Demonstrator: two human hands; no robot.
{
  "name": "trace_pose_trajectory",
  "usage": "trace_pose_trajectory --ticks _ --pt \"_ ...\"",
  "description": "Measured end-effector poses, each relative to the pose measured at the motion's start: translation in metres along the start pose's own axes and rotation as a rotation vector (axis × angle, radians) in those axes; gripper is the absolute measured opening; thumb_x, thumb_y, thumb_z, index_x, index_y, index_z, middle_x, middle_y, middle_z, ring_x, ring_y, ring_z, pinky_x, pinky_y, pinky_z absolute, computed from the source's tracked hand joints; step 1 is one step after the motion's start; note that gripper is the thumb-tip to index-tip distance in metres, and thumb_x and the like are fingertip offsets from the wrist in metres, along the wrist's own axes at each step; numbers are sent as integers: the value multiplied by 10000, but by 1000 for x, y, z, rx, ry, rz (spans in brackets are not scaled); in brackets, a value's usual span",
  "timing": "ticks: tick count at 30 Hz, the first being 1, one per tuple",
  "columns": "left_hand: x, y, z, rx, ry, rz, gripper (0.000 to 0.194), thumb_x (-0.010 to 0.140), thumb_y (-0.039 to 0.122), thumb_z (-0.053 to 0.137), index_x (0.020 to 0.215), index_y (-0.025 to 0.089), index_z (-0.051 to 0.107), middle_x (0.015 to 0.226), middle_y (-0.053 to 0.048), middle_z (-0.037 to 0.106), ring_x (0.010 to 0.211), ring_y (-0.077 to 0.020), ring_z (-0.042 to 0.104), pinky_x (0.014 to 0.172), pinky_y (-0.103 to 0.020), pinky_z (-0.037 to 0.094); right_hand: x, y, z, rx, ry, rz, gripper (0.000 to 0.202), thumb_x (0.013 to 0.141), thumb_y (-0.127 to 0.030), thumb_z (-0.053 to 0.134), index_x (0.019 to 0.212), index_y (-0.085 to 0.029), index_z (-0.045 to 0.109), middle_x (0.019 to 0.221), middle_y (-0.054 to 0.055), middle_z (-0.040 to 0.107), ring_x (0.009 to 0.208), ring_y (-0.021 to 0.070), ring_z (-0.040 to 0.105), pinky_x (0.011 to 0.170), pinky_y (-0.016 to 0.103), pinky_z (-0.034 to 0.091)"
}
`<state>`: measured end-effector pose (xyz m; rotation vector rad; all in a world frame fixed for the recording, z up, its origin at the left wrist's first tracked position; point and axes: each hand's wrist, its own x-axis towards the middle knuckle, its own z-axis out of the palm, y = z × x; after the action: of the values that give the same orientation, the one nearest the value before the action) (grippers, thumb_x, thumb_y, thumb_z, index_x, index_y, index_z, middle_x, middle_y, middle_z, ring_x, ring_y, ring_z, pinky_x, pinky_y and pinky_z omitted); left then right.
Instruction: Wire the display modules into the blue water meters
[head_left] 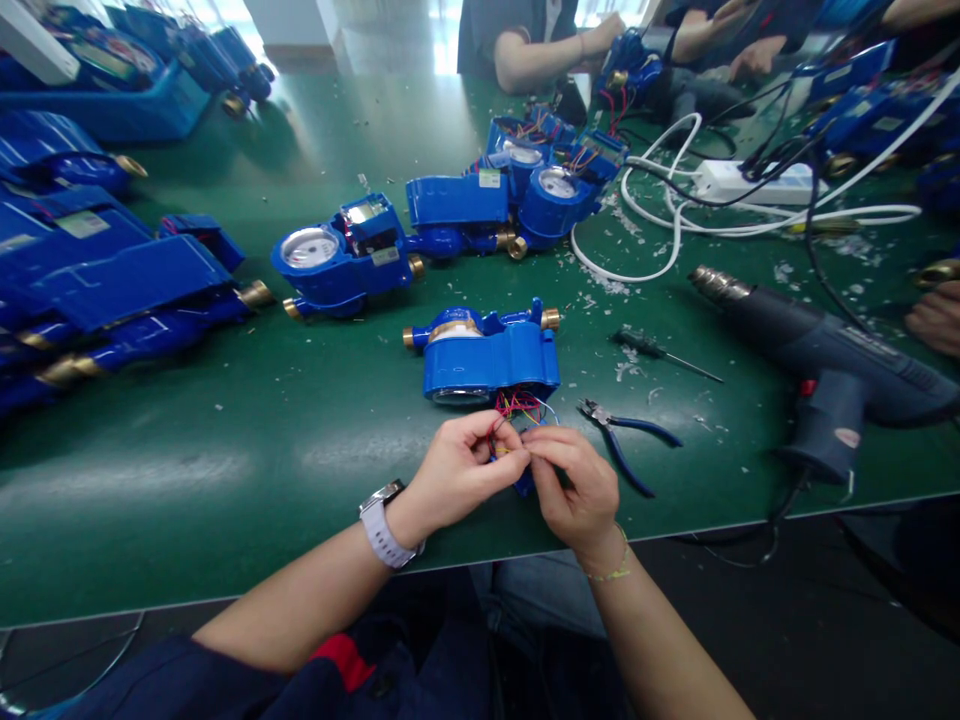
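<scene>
A blue water meter [491, 362] with brass pipe ends lies on its side in front of me. Thin coloured wires [521, 402] spill from its near end toward me. My left hand [469, 458] pinches some of these wires between thumb and forefinger. Fingertip to fingertip with it, my right hand [576, 485] is also closed on the wires; the exact spot they grip is hidden. Below the fingers a small blue part [525, 482] partly shows. Blue-handled cutting pliers [628, 435] lie open just right of my right hand, with a screwdriver [664, 355] behind them.
A heat gun [832, 360] rests at the right, its cord over the table edge. Further water meters [341, 255] stand behind and at the left [127, 280]. A white power strip [757, 183] with looped cable and plastic scraps lie beyond. Co-workers' arms [536, 60] show across the table.
</scene>
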<state>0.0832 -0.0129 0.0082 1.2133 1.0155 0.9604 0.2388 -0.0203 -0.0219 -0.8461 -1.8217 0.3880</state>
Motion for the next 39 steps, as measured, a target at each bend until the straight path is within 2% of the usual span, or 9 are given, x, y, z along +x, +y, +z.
trace_pose_trajectory --ticks 9,17,22,28,36,39 --pt "-1 -2 -1 78 23 -44 64 710 207 573 683 149 563 597 37 469 543 -78 355 516 -211 292 2 -1 0 -22 2 10 227 853 -24 544 977 -199 619 917 64 675 844 157 657 742 294 549" --pt "0 -1 -1 98 24 -50 105 729 243 569 704 142 581 587 36 461 532 -78 339 495 -212 269 1 0 1 -7 12 -1 247 841 -3 551 988 -192 611 912 64 667 854 153 648 751 287 542" --pt "-1 1 0 120 36 -20 73 703 201 571 668 138 567 602 34 486 524 -65 337 491 -204 271 1 -1 1 -20 -3 -13 246 845 1 545 988 -190 606 914 69 663 850 149 644 739 283 544" --pt "0 -1 -2 116 32 -51 91 708 223 561 704 138 593 569 41 469 502 -68 316 477 -205 257 1 -1 0 -13 6 -2 248 848 -4 545 993 -193 612 909 66 669 852 152 650 744 291 548" --pt "1 2 1 141 46 35 61 700 176 558 650 140 558 609 30 503 548 -68 382 508 -190 309 0 0 0 -41 2 -30 246 847 -28 540 1003 -196 628 923 75 677 841 166 662 727 297 559" --pt "0 2 0 156 52 22 50 682 169 548 642 139 556 587 38 486 522 -60 342 482 -187 275 -1 0 0 -43 -7 -31 247 849 -22 541 1008 -193 622 929 80 674 850 166 657 730 303 558"
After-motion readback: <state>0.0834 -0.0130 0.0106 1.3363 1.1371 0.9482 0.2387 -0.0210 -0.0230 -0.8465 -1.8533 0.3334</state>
